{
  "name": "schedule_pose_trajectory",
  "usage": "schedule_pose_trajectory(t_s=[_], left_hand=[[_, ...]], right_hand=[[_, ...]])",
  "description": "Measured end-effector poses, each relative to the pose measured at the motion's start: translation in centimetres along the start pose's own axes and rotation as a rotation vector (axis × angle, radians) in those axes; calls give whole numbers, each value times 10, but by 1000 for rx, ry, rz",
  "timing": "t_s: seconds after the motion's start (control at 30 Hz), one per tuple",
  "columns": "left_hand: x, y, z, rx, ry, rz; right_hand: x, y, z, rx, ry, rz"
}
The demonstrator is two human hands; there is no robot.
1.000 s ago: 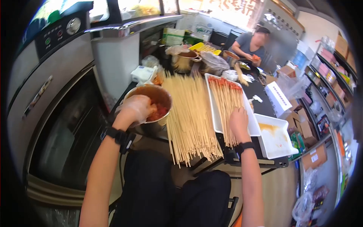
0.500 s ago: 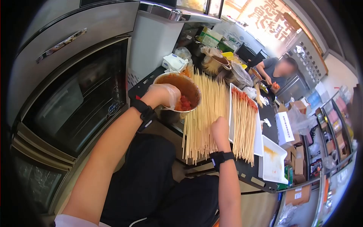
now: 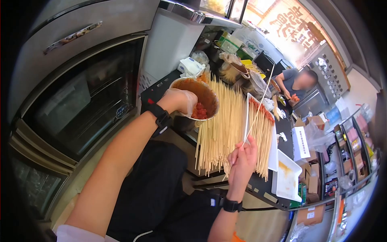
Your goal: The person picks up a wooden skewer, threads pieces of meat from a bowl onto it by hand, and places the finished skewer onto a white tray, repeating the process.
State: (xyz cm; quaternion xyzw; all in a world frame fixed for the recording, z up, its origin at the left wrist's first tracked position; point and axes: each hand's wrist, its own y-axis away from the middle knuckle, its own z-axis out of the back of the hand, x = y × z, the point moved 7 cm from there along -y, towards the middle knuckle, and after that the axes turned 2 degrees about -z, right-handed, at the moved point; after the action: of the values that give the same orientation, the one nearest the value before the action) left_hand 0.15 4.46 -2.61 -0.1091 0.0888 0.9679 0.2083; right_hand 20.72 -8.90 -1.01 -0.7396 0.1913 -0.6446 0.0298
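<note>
My left hand, in a clear plastic glove, reaches into a metal pot smeared with red sauce. Red marinated meat pieces lie just beside it; its fingers are hidden. My right hand pinches one bare bamboo skewer near its lower end, and the stick points up and away. Between my hands a thick layer of bamboo skewers spreads over the table. On the right, a white tray bears several skewers with red meat at their far ends.
A stained white tray sits at the table's right end. Tissues and bagged containers stand behind. Across the table a person handles red food. A glass-door cabinet is on my left, shelves on the right.
My right hand has lifted a single skewer from the layer and turned upward with it. My left hand stays in the pot. The whole view has shifted slightly.
</note>
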Motion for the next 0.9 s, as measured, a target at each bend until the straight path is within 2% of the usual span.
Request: schedule_pose_trajectory(t_s=[0.13,0.2,0.27,0.33,0.4,0.43,0.47,0.5,0.53,0.6,0.63,0.77,0.83,0.9], left_hand=[[8,-12,-8,63,22,48],[5,-18,4,-125,140,-97],[9,-22,6,-152,181,-170],[11,-25,8,-175,221,-245],[18,-26,12,-240,684,-251],[16,-23,12,-225,669,-252],[19,-19,15,-296,848,-217],[22,-14,17,-365,1024,-180],[16,-8,20,-339,1001,-181],[10,4,25,-324,1342,-162],[17,3,23,-371,1399,-168],[11,7,37,-352,1438,-189],[7,13,41,-426,1527,-139],[20,-1,33,-434,1537,-195]], right_hand=[[-4,22,-14,-2,-243,-89],[-17,27,-20,104,-316,-152],[-21,33,-23,78,-266,-141],[-34,40,-26,57,-299,-249],[-40,46,-23,127,-401,-328],[-44,50,-25,201,-495,-402],[-48,56,-30,274,-593,-475],[-51,58,-31,278,-627,-471],[-52,60,-31,257,-655,-469],[-55,68,-38,326,-532,-577],[-55,72,-42,356,-533,-625],[-57,76,-46,325,-474,-491],[-61,75,-45,330,-440,-473],[-61,77,-47,367,-398,-502]])
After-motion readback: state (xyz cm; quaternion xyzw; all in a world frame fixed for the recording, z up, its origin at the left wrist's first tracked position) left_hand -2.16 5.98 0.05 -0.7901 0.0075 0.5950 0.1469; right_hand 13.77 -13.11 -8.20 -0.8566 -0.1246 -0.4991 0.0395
